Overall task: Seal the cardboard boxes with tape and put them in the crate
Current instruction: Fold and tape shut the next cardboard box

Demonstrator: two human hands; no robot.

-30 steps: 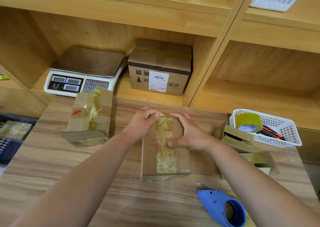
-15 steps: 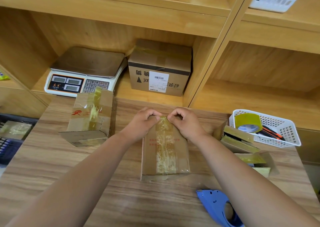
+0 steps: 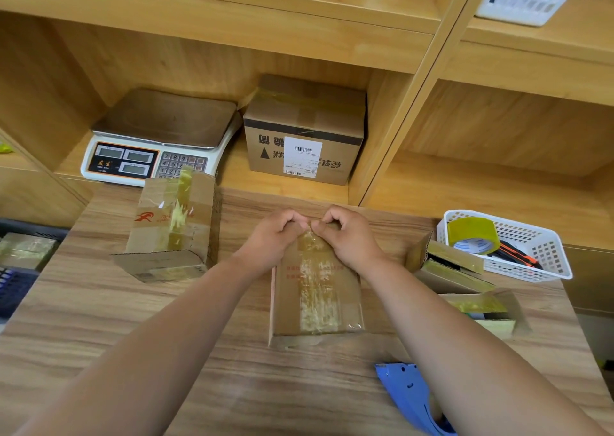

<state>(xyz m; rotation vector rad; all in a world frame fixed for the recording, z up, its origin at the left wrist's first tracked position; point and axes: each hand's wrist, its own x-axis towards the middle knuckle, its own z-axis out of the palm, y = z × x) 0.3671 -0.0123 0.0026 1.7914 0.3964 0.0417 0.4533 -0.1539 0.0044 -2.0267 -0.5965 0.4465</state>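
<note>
Two hands on one box — everything else looks like staging. Wooden shelving [image 3: 232,20] backs the table [image 3: 99,319]. Its cubby holds a weighing scale [image 3: 162,126] and a labelled carton [image 3: 304,129], both clear of the work area. The dark crate [image 3: 15,289] sits beside the table's left end, mostly cut off, with one taped parcel [image 3: 26,249] in it.

On the table's far left, a taped box [image 3: 172,226] lies well apart from the hands. It looks sealed and is probably waiting for the crate. The middle box [image 3: 315,316] lies flat in front of the person, long side pointing away, so its seam runs straight out from the body.

To the right, the open-flapped boxes [image 3: 445,269] are likely next in the queue. They sit just beside a white basket [image 3: 545,262].

Left hand [image 3: 275,239] and right hand [image 3: 352,239] both have curled fingers. The fingertips meet at the far end of the tape strip [image 3: 315,289] and pinch it down over the box's far edge. My guess is they're folding the end over so it grips the side.

The blue tape dispenser [image 3: 408,392] is set down near the right forearm, handy for the next strip. A spare tape roll [image 3: 473,236] sits in the basket. Sealing of this box looks near done — crating not yet.
</note>
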